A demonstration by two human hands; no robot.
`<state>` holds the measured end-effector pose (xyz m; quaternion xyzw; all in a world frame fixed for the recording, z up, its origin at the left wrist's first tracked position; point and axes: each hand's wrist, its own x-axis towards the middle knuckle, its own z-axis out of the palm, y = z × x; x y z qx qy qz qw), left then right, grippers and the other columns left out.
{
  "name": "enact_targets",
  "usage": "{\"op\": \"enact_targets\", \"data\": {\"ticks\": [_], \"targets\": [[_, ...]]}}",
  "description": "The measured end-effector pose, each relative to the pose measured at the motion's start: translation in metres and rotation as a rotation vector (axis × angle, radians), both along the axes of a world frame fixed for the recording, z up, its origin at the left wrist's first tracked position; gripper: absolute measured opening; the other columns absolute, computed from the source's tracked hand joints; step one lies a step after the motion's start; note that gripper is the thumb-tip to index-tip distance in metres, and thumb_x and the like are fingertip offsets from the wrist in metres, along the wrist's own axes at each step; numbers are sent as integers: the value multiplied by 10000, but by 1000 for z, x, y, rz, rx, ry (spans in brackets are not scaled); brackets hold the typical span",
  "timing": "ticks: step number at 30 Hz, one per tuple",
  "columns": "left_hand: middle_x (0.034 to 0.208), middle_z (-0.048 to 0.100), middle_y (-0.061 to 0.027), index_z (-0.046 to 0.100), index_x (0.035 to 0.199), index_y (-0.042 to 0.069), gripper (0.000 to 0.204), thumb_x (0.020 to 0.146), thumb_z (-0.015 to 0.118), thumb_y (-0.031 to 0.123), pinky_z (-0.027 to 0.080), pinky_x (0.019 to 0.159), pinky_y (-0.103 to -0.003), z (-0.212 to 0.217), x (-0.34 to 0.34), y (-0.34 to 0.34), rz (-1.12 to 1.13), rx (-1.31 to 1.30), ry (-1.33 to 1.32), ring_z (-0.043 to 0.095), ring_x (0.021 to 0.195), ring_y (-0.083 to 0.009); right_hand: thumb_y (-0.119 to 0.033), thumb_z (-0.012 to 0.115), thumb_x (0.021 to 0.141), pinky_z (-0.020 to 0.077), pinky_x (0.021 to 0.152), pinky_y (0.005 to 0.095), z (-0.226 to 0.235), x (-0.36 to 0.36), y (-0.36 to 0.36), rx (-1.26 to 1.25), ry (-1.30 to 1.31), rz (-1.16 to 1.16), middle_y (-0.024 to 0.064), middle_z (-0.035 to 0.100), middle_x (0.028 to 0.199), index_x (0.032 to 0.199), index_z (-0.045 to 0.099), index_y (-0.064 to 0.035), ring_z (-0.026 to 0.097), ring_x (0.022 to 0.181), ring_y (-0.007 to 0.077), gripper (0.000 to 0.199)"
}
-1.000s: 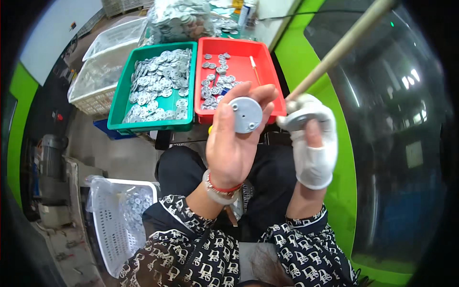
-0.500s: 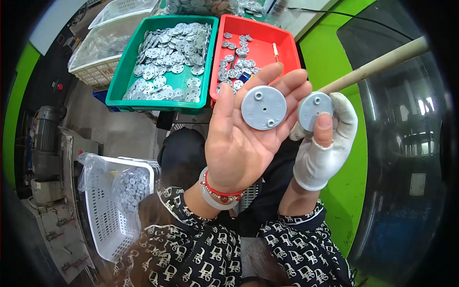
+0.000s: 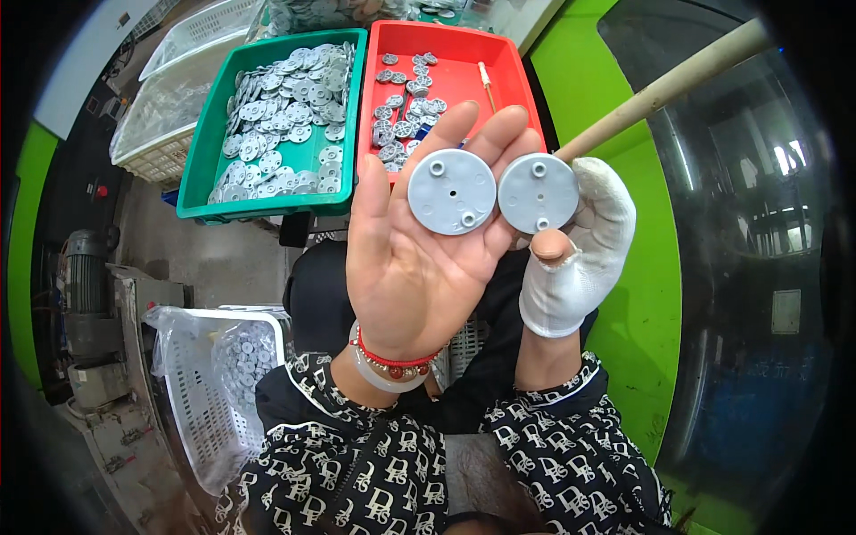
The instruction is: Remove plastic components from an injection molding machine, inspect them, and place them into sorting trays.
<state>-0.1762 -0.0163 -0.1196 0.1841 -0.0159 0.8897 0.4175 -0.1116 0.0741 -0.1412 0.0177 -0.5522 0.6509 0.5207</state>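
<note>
My left hand (image 3: 415,267) is bare and palm up, its fingers stretched out. It holds a round grey plastic disc (image 3: 446,201) lying flat on the palm and finger roots. Two small raised rings and a tiny centre hole show on that disc. My right hand (image 3: 580,245) wears a white glove with the thumb tip bare. It grips a second, slightly smaller-looking grey disc (image 3: 526,192) by its lower edge, thumb in front and fingers behind. This one also has two rings and a centre hole. The two discs are side by side, their edges nearly touching.
Many grey discs fill a green tray (image 3: 267,210) at the back left. Beside it, a red tray (image 3: 455,49) holds small grey parts and a thin white-handled tool (image 3: 484,75). A white basket (image 3: 192,392) with bagged parts stands lower left. A pale pole (image 3: 660,89) slants in from the right.
My right hand has brought its disc left, close beside the disc on my left palm. Its thumb has slid down to the disc's lower edge, uncovering the lower ring.
</note>
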Motion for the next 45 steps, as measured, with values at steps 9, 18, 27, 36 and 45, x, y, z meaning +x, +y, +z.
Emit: {"op": "enact_targets", "data": {"ticks": [9, 18, 27, 36, 45], "targets": [[1442, 165, -189, 172, 1392, 50, 627, 933, 240, 471, 193, 1075, -469, 3, 4, 0, -10, -33, 14, 158, 1342, -313, -127, 796, 612, 484, 792, 273, -6, 3, 3, 35, 31, -7, 109, 531, 1100, 1176, 408, 15, 586, 938, 180, 699], [1433, 194, -189, 188, 1388, 62, 618, 932, 252, 473, 211, 1068, -476, 1, 3, -1, -22, -12, 50, 176, 1337, -313, -211, 785, 631, 485, 793, 273, -5, 3, 0, 70, 25, -106, 120, 538, 1085, 1172, 411, 26, 591, 922, 186, 699], [1429, 214, -188, 202, 1390, 72, 535, 911, 276, 297, 220, 1062, -487, -4, 4, -1, -18, -2, 48, 195, 1328, -335, -216, 768, 688, 412, 589, 217, -7, 6, 6, 313, -10, -280, 83, 570, 880, 973, 528, 27, 521, 700, 118, 445], [1402, 266, -189, 304, 1344, 62, 467, 932, 280, 281, 236, 1056, -489, -9, 0, -2, -27, 44, 9, 191, 1326, -347, -145, 733, 738, 431, 705, 254, -5, 10, 7, 476, -79, -193, 106, 548, 971, 1057, 504, 21, 533, 808, 152, 426], [1107, 478, -117, 343, 1252, 5, 455, 830, 399, 165, 276, 1047, -461, -16, -2, -3, 336, -144, -13, 430, 1141, -299, -131, 569, 867, 398, 434, 221, 9, 7, 6, -235, -172, 234, 88, 572, 619, 1065, 491, 76, 519, 477, 129, 297]]}}
